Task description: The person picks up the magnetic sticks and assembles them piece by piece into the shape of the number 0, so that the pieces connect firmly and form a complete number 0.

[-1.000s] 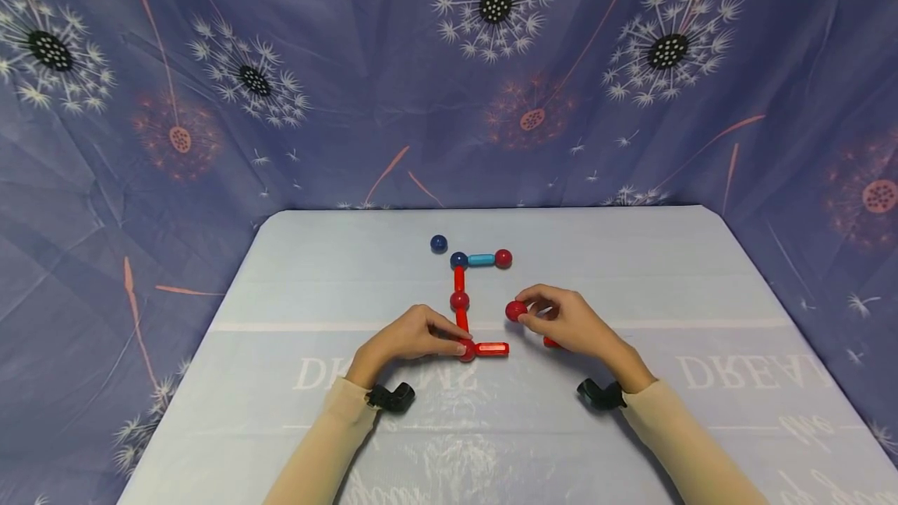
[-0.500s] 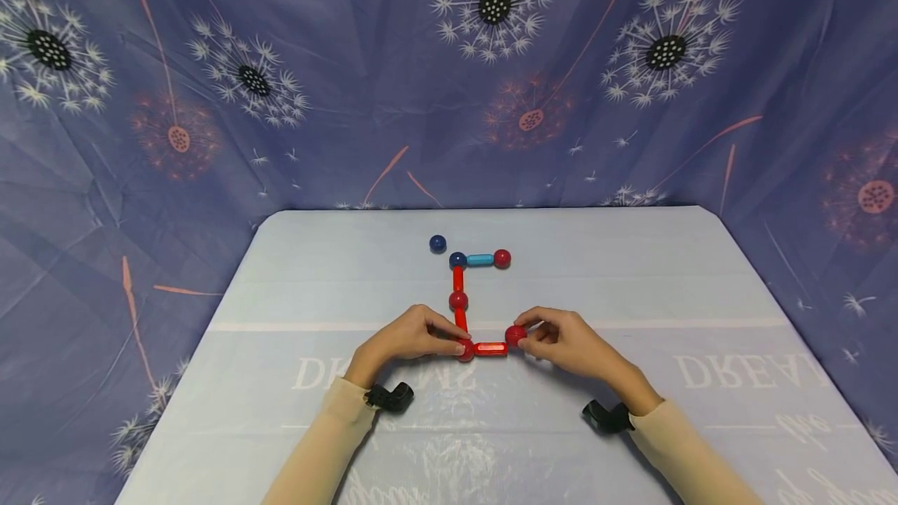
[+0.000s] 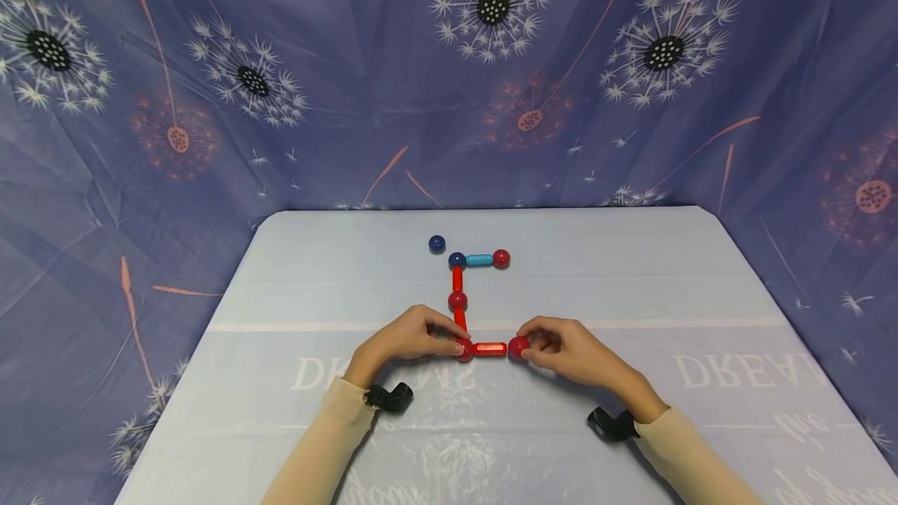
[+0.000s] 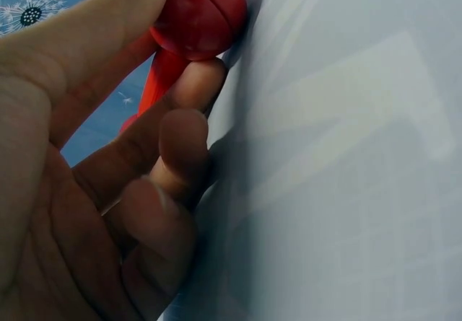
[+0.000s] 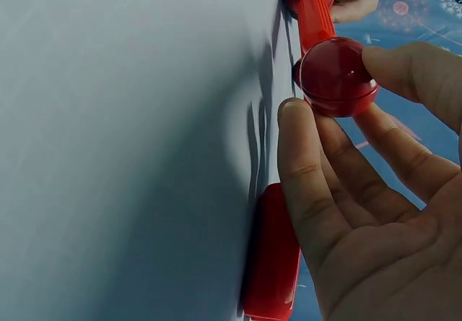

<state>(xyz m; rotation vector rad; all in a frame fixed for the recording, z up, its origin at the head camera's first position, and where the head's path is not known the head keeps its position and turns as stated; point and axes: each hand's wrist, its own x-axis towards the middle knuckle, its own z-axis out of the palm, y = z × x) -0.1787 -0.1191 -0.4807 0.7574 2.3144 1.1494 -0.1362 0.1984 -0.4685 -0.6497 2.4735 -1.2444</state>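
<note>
My left hand (image 3: 414, 336) pinches a glossy red ball (image 4: 198, 18) at the near corner of a chain of magnetic balls and rods on the table. From that ball a red rod (image 3: 489, 349) points right. Another red ball (image 5: 339, 76) is between the thumb and fingers of my right hand (image 3: 575, 349), right at the free end of this rod. The chain runs away from me through red rods and a middle red ball (image 3: 457, 300) to a dark blue ball (image 3: 457, 260). There a light blue rod (image 3: 480, 260) leads right to a red ball (image 3: 501, 259).
A loose dark blue ball (image 3: 437, 244) sits behind the chain's far corner. Another red rod (image 5: 273, 252) lies on the table by my right hand, hidden under it in the head view. A purple dandelion-print cloth (image 3: 393, 100) hangs behind the table (image 3: 316, 271).
My right hand has brought its red ball toward me and down, to the end of the right-pointing red rod. The left hand stays on the corner ball.
</note>
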